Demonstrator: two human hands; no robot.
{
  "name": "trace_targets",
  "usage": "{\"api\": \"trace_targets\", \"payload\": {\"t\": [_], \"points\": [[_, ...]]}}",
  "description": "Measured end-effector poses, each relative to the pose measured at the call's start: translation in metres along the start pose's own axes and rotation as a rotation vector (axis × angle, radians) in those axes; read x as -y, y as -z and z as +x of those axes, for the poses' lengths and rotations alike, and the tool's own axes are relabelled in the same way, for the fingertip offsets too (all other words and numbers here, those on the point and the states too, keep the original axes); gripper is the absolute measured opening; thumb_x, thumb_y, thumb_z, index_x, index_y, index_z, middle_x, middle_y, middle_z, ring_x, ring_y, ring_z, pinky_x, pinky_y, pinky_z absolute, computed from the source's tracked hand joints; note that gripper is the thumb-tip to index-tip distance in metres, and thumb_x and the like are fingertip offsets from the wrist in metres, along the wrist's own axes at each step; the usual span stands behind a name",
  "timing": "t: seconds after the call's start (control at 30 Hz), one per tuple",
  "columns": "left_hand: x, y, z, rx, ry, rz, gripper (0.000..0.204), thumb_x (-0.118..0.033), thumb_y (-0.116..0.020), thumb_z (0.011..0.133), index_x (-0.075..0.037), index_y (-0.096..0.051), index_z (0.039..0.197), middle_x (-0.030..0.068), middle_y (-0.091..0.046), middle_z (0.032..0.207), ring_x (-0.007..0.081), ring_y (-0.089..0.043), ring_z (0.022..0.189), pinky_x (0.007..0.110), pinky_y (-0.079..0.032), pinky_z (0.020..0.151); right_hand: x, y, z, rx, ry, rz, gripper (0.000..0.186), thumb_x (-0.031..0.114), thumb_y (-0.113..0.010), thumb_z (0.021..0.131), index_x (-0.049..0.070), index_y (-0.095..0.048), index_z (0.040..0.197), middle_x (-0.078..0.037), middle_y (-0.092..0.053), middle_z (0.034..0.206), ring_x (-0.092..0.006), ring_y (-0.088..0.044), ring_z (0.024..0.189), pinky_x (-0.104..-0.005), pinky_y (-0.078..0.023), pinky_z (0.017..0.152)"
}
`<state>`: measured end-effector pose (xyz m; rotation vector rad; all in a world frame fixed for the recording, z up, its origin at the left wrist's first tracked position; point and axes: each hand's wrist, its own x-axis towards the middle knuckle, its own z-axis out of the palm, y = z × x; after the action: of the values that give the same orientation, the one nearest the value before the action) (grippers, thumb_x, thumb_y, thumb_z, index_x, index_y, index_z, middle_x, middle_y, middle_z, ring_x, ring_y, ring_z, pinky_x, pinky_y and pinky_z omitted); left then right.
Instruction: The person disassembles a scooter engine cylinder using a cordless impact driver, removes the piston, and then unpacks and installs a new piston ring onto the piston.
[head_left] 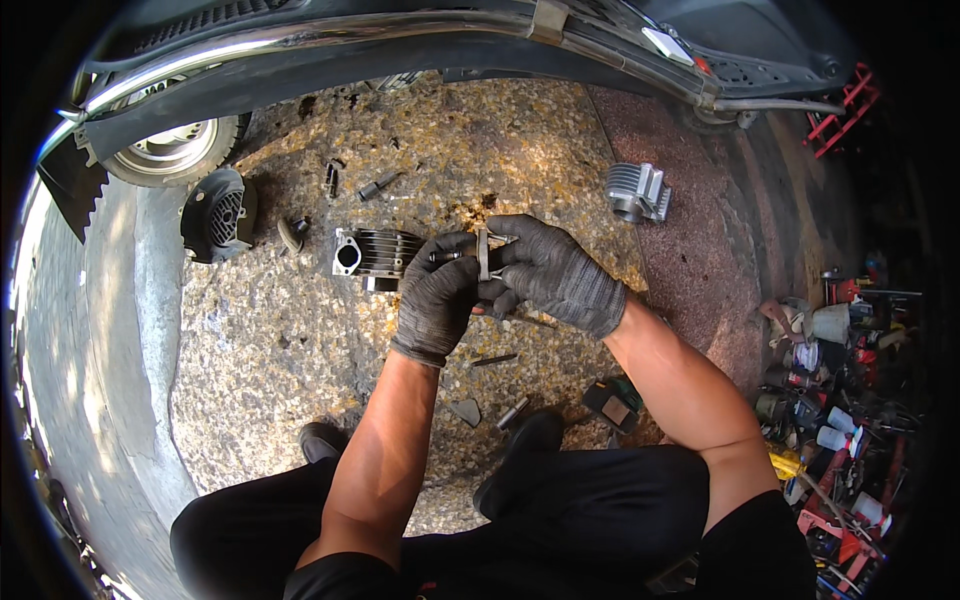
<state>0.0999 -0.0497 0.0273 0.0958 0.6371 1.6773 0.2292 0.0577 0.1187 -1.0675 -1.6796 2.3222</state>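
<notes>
Both my hands wear dark grey knit gloves and meet at the middle of the view. They hold a small grey metal part with a flat flange-like plate (484,255), whose exact kind I cannot make out. My left hand (437,290) is closed on its left side, where a dark, shiny round piece shows between thumb and fingers. From the right, my right hand (560,270) pinches the same part, with thin metal prongs beside its fingertips. Just left of my left hand, a finned engine cylinder (385,250) lies on the ground, its end with a round hole turned left.
A silver finned cylinder (638,190) stands at right. A black vented cover (218,215) lies at left, near a wheel (180,150). A vehicle's chrome bar (350,35) spans the far side. Tools and containers (835,430) crowd the right edge. A metal socket (513,413) lies near my shoe.
</notes>
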Motion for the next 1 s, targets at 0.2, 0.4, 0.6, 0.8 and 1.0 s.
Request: {"api": "trace_targets", "payload": {"t": [0.2, 0.4, 0.6, 0.8, 1.0], "points": [[-0.002, -0.002, 0.002, 0.126, 0.065, -0.210, 0.037, -0.011, -0.070, 0.080, 0.002, -0.059, 0.113, 0.0183, -0.067, 0.103, 0.0315, -0.069, 0.094, 0.039, -0.059, 0.076, 0.007, 0.000, -0.006, 0.037, 0.013, -0.067, 0.065, -0.012, -0.048, 0.083, -0.001, -0.030, 0.145, -0.026, -0.062, 0.114, -0.0292, -0.069, 0.095, -0.0342, -0.059, 0.075], [-0.006, -0.011, 0.000, 0.137, 0.070, -0.257, 0.040, -0.013, -0.072, 0.079, 0.004, -0.058, 0.112, 0.0210, -0.065, 0.110, 0.0367, -0.065, 0.104, 0.045, -0.058, 0.088, 0.009, 0.002, -0.008, 0.037, 0.054, -0.058, 0.062, -0.010, -0.048, 0.084, -0.002, -0.031, 0.143, -0.026, -0.062, 0.112, -0.0287, -0.069, 0.094, -0.0329, -0.059, 0.072], [-0.011, -0.017, -0.001, 0.134, 0.048, -0.219, 0.042, -0.013, -0.073, 0.079, 0.005, -0.058, 0.113, 0.0226, -0.064, 0.113, 0.0329, -0.066, 0.103, 0.041, -0.060, 0.084, 0.010, 0.002, -0.005, 0.026, 0.101, -0.024, 0.058, -0.015, -0.044, 0.078, -0.003, -0.040, 0.135, -0.021, -0.065, 0.104, -0.0246, -0.071, 0.084, -0.0302, -0.060, 0.066], [-0.012, -0.011, 0.004, 0.207, 0.033, -0.242, 0.045, -0.016, -0.076, 0.078, 0.004, -0.059, 0.114, 0.0113, -0.067, 0.096, 0.0222, -0.068, 0.074, 0.034, -0.061, 0.065, 0.012, 0.004, -0.003, -0.078, 0.265, -0.182, 0.051, -0.014, -0.049, 0.079, -0.004, -0.047, 0.129, -0.017, -0.061, 0.114, -0.0185, -0.067, 0.095, -0.0274, -0.058, 0.080], [-0.014, -0.011, 0.004, 0.181, 0.012, -0.294, 0.038, -0.014, -0.074, 0.079, 0.002, -0.060, 0.111, 0.0085, -0.066, 0.090, 0.0210, -0.067, 0.073, 0.034, -0.060, 0.066, 0.013, 0.002, -0.004, -0.109, 0.312, -0.144, 0.046, -0.010, -0.053, 0.085, -0.002, -0.047, 0.130, -0.015, -0.059, 0.117, -0.0181, -0.066, 0.094, -0.0289, -0.059, 0.076]]}}
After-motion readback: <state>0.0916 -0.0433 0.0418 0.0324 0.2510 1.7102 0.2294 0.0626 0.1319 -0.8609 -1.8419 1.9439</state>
